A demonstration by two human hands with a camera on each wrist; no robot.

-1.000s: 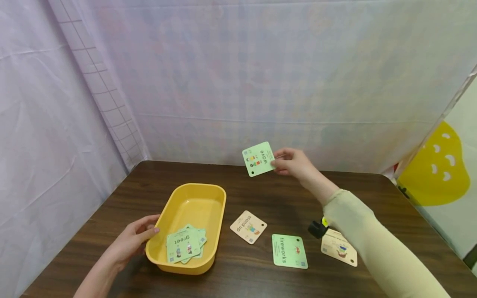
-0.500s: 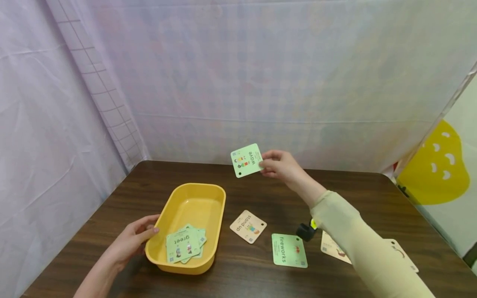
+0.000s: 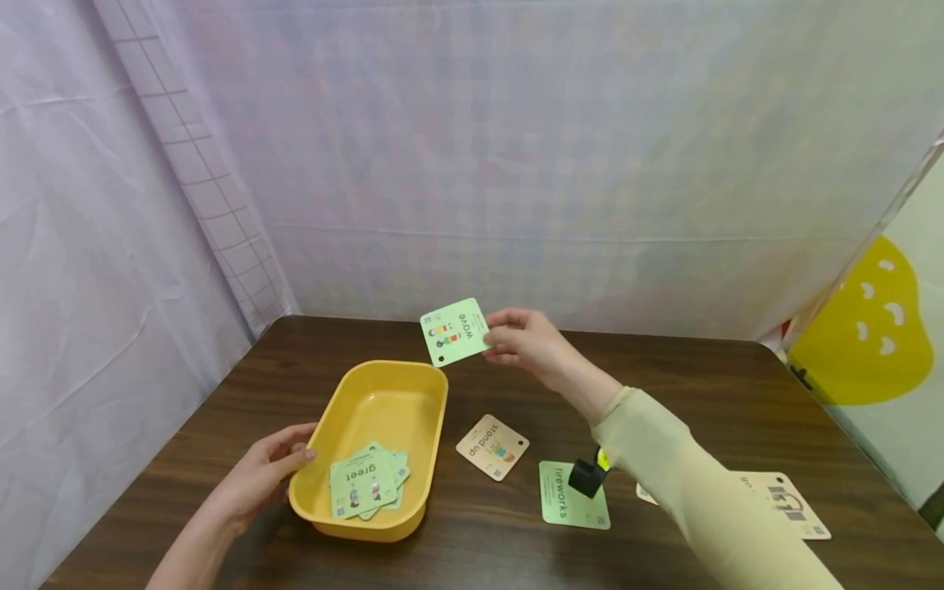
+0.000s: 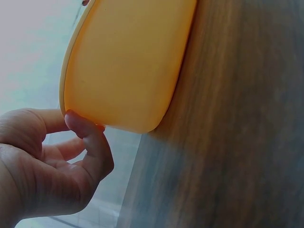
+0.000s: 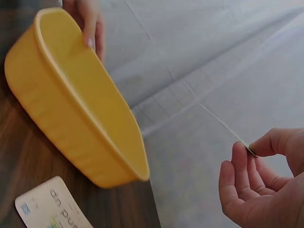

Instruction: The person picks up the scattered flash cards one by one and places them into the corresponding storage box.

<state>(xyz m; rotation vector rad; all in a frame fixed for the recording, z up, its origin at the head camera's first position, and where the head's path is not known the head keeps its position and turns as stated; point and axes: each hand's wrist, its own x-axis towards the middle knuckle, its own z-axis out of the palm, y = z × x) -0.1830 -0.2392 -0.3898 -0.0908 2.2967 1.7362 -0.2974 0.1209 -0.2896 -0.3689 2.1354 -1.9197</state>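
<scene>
My right hand pinches the edge of a green "wave" flash card, held in the air beside the far right corner of a yellow plastic tub. In the right wrist view the card appears edge-on between thumb and fingers. My left hand holds the tub's left rim; the left wrist view has its thumb and fingers pinching the tub wall. Inside the tub, at its near end, lies a small pile of green cards topped by a "greet" card.
Right of the tub lie a cream "stand up" card and a green "fireworks" card. Another cream card shows past the right sleeve, which mostly covers one more. White curtains hang behind the dark wooden table.
My right hand has carried the "wave" card leftward and slightly down toward the tub. The sleeve has uncovered a cream card at the right and covered another. The left hand stays put.
</scene>
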